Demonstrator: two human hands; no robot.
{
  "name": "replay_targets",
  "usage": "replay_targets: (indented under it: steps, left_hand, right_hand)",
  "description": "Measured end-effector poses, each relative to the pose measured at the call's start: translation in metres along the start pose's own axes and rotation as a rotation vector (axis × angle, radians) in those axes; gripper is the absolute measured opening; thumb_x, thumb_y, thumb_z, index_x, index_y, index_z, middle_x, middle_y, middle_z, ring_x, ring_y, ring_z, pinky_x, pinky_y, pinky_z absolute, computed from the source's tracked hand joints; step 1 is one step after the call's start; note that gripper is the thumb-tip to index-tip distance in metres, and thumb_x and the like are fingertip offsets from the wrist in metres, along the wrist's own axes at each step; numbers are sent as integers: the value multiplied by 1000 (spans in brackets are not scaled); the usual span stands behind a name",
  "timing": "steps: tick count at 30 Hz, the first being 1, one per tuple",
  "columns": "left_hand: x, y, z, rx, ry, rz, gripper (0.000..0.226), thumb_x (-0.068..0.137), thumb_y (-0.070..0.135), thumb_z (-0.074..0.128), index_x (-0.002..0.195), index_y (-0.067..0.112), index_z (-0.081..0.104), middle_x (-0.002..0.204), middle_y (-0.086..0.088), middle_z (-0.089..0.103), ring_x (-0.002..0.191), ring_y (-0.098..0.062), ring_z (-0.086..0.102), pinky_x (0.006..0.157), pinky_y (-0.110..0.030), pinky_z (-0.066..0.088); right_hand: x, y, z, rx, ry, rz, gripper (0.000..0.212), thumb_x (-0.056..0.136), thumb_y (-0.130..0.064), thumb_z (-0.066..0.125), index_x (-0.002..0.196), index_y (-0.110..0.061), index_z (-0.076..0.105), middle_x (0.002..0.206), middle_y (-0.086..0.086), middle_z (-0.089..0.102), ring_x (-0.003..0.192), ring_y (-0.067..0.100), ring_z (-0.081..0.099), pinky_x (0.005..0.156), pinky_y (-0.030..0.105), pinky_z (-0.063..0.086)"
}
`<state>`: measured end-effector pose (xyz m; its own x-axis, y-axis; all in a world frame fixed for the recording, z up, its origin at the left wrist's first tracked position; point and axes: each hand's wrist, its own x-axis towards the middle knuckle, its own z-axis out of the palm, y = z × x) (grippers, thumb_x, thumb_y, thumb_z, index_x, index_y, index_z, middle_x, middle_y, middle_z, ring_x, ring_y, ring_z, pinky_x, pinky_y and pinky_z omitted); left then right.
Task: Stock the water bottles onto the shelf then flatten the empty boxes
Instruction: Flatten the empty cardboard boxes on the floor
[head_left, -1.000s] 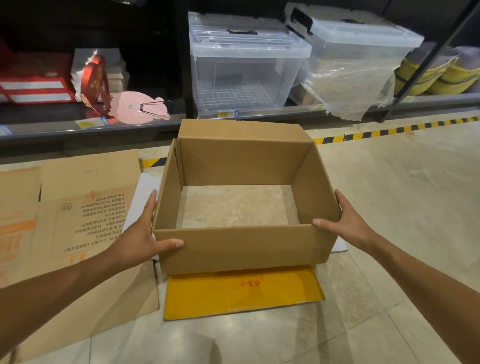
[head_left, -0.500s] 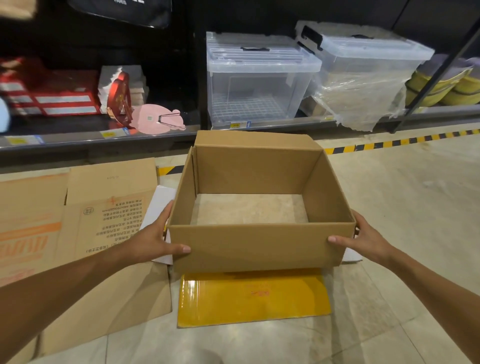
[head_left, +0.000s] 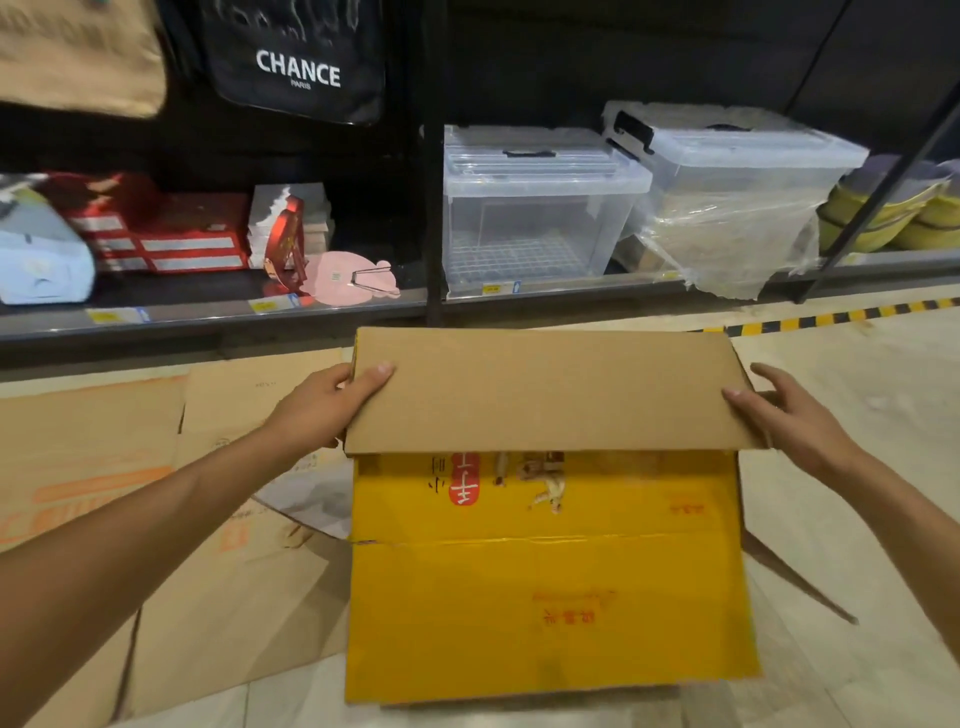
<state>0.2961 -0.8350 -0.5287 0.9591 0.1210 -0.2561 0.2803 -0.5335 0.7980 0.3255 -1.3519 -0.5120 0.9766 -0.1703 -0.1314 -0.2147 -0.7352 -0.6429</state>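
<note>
The empty cardboard box (head_left: 545, 597) is tipped toward me above the floor, its yellow printed side facing me and a plain brown panel (head_left: 545, 389) across its top. My left hand (head_left: 322, 405) grips the brown panel's left end, thumb on its face and fingers hidden behind it. My right hand (head_left: 789, 421) presses on the panel's right end, thumb on the face and fingers straight along the edge. No water bottles are in view.
Flattened cardboard boxes (head_left: 104, 467) lie on the floor to the left. Behind the box runs a low shelf (head_left: 208, 317) with red packages, a pink item and two clear plastic bins (head_left: 535, 208). A black and yellow floor stripe (head_left: 841, 318) runs to the right.
The box stood open on the floor with my hands on its sides. It has since been tipped toward me, so the yellow side shows, and both hands have moved up to the brown panel's ends.
</note>
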Motion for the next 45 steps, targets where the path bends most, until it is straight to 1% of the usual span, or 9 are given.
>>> replay_targets:
  steps: [6,11,18,23,28,30,33,38,45]
  left_hand:
    - [1,15,-7,-11,-58,-218,64,92,79,43,114,22,64,104,-12,69,90,-30,69,66,-35,54]
    - [3,-10,7,-37,-96,-277,67,97,76,35,120,17,58,107,-15,67,93,-31,67,68,-36,54]
    - [13,-46,6,-306,89,-412,65,103,71,17,123,20,52,107,-11,59,110,-29,55,105,-46,42]
    - [18,-89,4,-262,404,-309,47,110,51,24,133,24,55,127,-7,62,116,-30,57,104,-51,46]
    - [15,-120,-12,-72,489,-364,42,107,40,36,94,8,59,97,-18,65,89,-36,62,73,-41,45]
    - [15,-129,-18,-171,402,-479,40,107,40,37,98,7,58,100,-19,65,85,-38,67,66,-38,48]
    - [6,-141,-27,-341,306,-559,29,109,29,38,107,7,57,98,-14,63,71,-33,68,55,-34,57]
    - [-8,-172,-28,-445,94,-593,34,112,24,31,127,11,58,111,-13,71,96,-31,68,93,-47,54]
    - [-15,-196,-3,-504,167,-608,36,112,27,26,128,14,56,121,-12,65,114,-33,64,103,-52,52]
  right_hand:
    - [14,-3,10,-126,-82,80,104,78,-89,48,160,-29,27,152,13,51,130,40,55,102,59,46]
    - [13,9,48,-180,-70,69,124,65,-99,23,162,-22,26,162,14,38,148,44,32,119,63,29]
    - [3,4,85,-313,-36,-127,107,73,-96,25,163,-39,16,173,-4,5,157,30,4,119,66,21]
    - [-3,9,117,-587,174,-347,87,91,-82,29,159,-29,28,170,5,19,155,33,18,117,61,28]
    - [-16,-3,144,-608,305,-509,66,91,-82,29,92,-22,57,90,0,58,82,22,56,67,38,46]
    - [-20,-7,153,-552,181,-504,67,87,-89,16,76,-29,45,74,-10,48,68,15,49,54,31,38]
    - [-21,0,171,-511,-66,-530,76,82,-93,7,89,-34,54,92,-13,59,85,14,58,61,31,41]
    - [-24,13,203,-550,-504,-364,111,72,-99,8,156,-32,35,160,-5,38,143,19,41,112,43,40]
    - [-28,12,251,-741,-760,-383,132,53,-109,6,163,-37,-4,172,-1,8,150,30,32,120,46,33]
